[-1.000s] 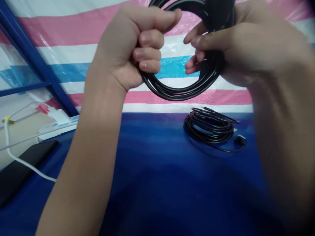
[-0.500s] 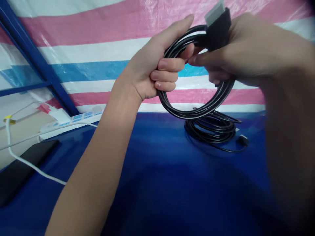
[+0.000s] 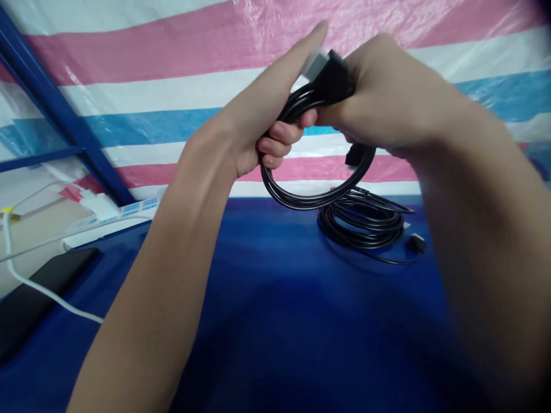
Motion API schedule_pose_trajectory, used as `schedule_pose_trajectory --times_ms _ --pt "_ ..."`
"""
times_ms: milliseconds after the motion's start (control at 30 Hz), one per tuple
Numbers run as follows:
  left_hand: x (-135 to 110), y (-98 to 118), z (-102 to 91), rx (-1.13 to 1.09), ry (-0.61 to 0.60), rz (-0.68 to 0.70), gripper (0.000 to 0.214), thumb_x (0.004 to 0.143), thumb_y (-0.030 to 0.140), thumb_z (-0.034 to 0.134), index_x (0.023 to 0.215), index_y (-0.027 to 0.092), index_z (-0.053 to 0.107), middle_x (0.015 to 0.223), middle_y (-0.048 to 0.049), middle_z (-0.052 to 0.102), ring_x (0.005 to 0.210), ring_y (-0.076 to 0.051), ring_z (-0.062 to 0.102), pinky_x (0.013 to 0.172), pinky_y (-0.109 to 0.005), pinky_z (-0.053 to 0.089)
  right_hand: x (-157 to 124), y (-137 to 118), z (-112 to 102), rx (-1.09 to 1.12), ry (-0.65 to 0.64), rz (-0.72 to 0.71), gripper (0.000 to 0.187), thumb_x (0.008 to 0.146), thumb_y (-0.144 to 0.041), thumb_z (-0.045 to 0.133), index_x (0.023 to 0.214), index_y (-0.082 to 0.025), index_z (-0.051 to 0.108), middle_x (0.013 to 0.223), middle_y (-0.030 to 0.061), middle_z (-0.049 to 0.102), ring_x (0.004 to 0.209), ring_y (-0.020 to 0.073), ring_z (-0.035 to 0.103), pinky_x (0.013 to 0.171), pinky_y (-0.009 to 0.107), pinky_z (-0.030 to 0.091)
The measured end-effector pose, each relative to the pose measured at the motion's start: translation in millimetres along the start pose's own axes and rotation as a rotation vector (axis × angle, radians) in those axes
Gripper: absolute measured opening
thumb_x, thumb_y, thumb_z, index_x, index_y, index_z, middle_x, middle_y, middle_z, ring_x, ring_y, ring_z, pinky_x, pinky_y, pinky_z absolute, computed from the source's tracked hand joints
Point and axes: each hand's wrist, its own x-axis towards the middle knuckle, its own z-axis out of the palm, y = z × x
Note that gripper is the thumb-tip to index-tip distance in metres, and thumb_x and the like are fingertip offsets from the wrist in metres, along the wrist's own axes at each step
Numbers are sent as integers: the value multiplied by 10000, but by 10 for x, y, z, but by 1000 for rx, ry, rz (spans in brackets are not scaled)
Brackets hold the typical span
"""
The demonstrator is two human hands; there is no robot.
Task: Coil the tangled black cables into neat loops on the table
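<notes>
We hold coiled black rubber cable (image 3: pixel 318 192) above blue counter (image 3: pixel 267 298): left hand (image 3: pixel 258 123) clenched round coil, right hand (image 3: pixel 379 97) gripping its black plug. Second black cable coil (image 3: pixel 365 223) lies far right.

Bright, even light fills the scene, with white glare on the far striped tarp (image 3: pixel 181 51). A broad soft shadow darkens the near middle of the blue desk (image 3: pixel 267 344). The right forearm (image 3: pixel 495 246) is blurred and soft at the near right. Straight lines bow toward the left edge, and the corners dim.
</notes>
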Motion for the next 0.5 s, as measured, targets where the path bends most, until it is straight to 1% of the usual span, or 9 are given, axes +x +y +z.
schedule_pose_trajectory --times_ms 33,100,167,233,300,333,400,467,500 --pt "-18 11 5 19 -5 20 606 895 653 299 561 166 435 479 10 296 317 -33 216 300 -189 161 9 0 20 -11 -11 -41 230 679 -49 576 511 -137 447 469 -31 375 444 29 303 405 236 200" --pt "-63 36 10 32 -18 81 522 906 566 387 609 150 489 562 -28 428 348 -41 290 300 -193 195 22 -5 51 -18 -36 -162 174 665 -9 523 542 -130 500 527 -24 451 508 42 385 465 236 247" --pt "-102 59 5 19 -29 127 371 897 404 491 630 146 509 589 -25 463 363 -28 288 299 -179 164 27 -23 65 -30 7 -246 164 651 10 504 554 -122 502 564 -22 468 562 44 404 500 229 245" --pt "-127 78 -8 -1 -30 161 282 867 267 526 613 146 509 502 9 390 349 -10 225 304 -164 98 22 -49 59 -38 82 -233 167 640 12 519 544 -113 467 564 -21 421 561 29 346 490 225 211" --pt "-142 96 -24 1 -25 170 296 862 225 510 580 137 507 425 38 284 324 -1 168 303 -157 68 7 -68 38 28 106 -186 174 656 -14 548 548 -117 459 558 -22 386 532 18 329 459 223 203" --pt "-151 105 -32 -4 -13 181 315 871 220 495 568 133 504 408 45 251 316 0 155 299 -156 67 -2 -70 23 91 100 -161 169 673 -36 561 559 -125 472 558 -22 398 515 18 352 442 221 221" --pt "-175 127 -51 -36 9 217 356 903 223 461 560 132 499 403 38 258 314 -5 171 280 -164 89 -23 -54 -9 237 101 -105 134 700 -70 586 610 -155 535 568 -25 454 498 38 436 426 219 300" --pt "-208 147 -79 -94 26 263 429 955 257 367 561 141 490 396 23 273 319 -17 189 268 -181 128 -40 -23 -45 374 106 -77 112 729 -88 598 679 -189 591 605 -27 505 505 63 499 433 229 376" --pt "-224 154 -96 -114 28 285 450 970 265 326 576 138 503 398 17 291 324 -23 206 271 -185 157 -46 -11 -61 415 115 -73 117 744 -91 594 703 -200 602 614 -27 509 500 67 504 427 230 385"
